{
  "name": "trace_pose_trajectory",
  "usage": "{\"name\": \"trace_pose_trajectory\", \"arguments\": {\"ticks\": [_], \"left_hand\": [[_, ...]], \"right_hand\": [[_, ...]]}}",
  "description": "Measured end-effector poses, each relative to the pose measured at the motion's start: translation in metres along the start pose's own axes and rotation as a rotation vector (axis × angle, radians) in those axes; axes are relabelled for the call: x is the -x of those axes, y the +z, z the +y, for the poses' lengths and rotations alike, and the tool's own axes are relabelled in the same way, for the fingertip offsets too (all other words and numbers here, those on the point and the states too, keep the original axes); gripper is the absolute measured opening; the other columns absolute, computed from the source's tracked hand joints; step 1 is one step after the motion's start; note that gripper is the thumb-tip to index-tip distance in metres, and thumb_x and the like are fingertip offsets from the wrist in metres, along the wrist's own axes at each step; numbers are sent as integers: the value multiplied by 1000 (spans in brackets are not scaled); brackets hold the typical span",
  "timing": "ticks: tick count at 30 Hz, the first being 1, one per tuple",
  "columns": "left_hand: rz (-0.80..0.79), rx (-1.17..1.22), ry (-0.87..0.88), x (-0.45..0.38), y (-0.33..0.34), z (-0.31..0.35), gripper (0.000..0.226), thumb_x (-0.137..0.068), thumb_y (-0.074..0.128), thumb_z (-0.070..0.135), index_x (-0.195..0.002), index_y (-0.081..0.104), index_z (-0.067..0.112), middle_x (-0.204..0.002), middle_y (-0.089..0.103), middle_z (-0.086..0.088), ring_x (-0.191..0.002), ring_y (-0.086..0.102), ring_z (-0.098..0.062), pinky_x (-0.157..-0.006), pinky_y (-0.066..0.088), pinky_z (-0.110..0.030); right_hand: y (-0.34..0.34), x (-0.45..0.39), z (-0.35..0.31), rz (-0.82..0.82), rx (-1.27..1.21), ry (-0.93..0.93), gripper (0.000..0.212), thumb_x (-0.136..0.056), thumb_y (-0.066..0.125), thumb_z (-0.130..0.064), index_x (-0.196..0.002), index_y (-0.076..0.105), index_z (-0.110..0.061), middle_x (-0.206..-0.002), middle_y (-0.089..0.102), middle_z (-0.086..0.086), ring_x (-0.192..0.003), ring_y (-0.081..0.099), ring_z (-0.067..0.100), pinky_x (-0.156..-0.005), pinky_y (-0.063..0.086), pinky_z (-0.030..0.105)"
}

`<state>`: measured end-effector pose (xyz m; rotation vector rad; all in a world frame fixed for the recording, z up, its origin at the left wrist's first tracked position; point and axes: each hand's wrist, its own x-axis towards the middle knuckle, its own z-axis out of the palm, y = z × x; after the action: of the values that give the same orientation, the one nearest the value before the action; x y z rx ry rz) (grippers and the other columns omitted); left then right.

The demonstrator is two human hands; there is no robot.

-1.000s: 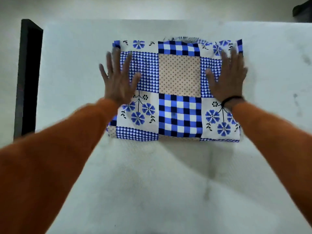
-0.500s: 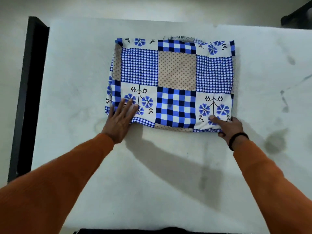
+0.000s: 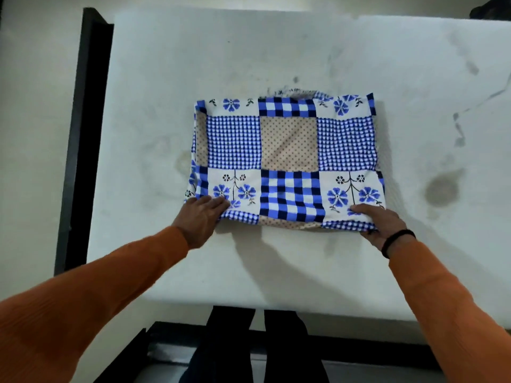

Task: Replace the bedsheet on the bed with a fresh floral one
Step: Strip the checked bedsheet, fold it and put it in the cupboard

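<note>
Orange sleeves reaching forward over the bare white mattress (image 3: 276, 266), left hand (image 3: 200, 219) and right hand (image 3: 380, 223) at the near corners of the folded floral bedsheet (image 3: 287, 161). Left fingers lying flat on that corner, grip loose; right grip pinching the near-right corner, thumb on top. Beyond, stained mattress and black bed frame (image 3: 83, 128) at left.

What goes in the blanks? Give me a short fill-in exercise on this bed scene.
1. The folded sheet lies on the bare ____.
2. The right hand grips the sheet's near ____ corner.
3. The black band sits on the ____ wrist.
4. The left hand rests on the sheet's ____ edge.

Missing: mattress; right; right; near
</note>
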<state>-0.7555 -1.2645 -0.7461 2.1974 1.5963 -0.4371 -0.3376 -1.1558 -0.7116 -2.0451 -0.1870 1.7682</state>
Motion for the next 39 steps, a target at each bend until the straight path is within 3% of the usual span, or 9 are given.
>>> {"name": "trace_pose_trajectory", "arguments": {"ticks": [4, 7, 10, 16, 21, 27, 30, 36, 39], "left_hand": [[-368, -142, -11, 5, -1, 21, 59, -101, 47, 30, -157, 32, 21, -167, 21, -6, -142, 42, -30, -110, 42, -48], [-472, 86, -154, -17, -30, 25, 51, -101, 49, 33, -150, 45, 21, -158, 41, -7, -137, 48, -30, -112, 42, -46], [-331, 619, -339, -45, -73, 27, 52, -104, 44, 52, -134, 63, 14, -134, 65, -11, -122, 60, -30, -104, 48, -42], [-67, 1304, -421, -99, -141, 18, 80, -94, 45, 74, -139, 59, 10, -132, 64, -12, -112, 66, -26, -97, 57, -47], [18, 1326, -485, -110, -129, -12, 102, -67, 68, 84, -142, 53, 17, -140, 62, -3, -117, 63, -20, -107, 50, -40], [195, 1399, -575, -93, -81, -46, 110, -80, 64, 77, -162, 18, 20, -164, 33, -3, -143, 44, -21, -117, 37, -37], [199, 1329, -636, -83, -53, -70, 118, -58, 85, 74, -153, 37, 23, -148, 56, 1, -128, 59, -20, -109, 49, -42], [243, 1195, -700, -60, -31, -89, 66, -83, 85, 28, -138, 52, 15, -132, 65, -5, -105, 60, -14, -86, 44, -23], [224, 1237, -717, -58, -19, -99, 68, -81, 86, 26, -138, 51, 15, -133, 65, -6, -112, 63, -22, -88, 46, -26]], "right_hand": [[2, 17, 21, 2, 72, -213, 52, -74, 80, 9, -122, 67, -6, -115, 74, 16, -100, 74, 32, -79, 63, 47], [34, 32, 12, -15, 239, -494, 54, -73, 81, 13, -120, 64, -8, -112, 74, 5, -97, 74, 14, -89, 60, 44], [83, 49, 11, 50, 512, -683, 42, -74, 80, 6, -111, 65, -6, -99, 72, 4, -78, 69, 6, -87, 59, 44], [196, 88, 54, 84, 859, -792, 60, -77, 74, -18, -133, 55, -25, -115, 73, 8, -105, 66, 36, -87, 55, 44], [257, 95, 103, 38, 1150, -828, 79, -84, 65, -12, -155, 31, -22, -132, 62, 7, -114, 63, 32, -85, 51, 40], [283, 89, 136, -42, 1421, -740, 94, -88, 64, -7, -163, 10, -22, -135, 54, 12, -100, 66, 34, -79, 57, 44], [289, 91, 148, -131, 1468, -773, 91, -87, 61, -4, -162, 12, -18, -131, 56, 16, -101, 65, 37, -79, 54, 44], [294, 94, 167, -343, 1540, -735, 78, -93, 63, -17, -159, 23, -26, -134, 55, 12, -108, 63, 36, -83, 53, 44], [289, 91, 159, -158, 1381, -1189, 41, -102, 54, -40, -138, 54, -20, -127, 60, 11, -114, 59, 31, -96, 50, 47]]}}
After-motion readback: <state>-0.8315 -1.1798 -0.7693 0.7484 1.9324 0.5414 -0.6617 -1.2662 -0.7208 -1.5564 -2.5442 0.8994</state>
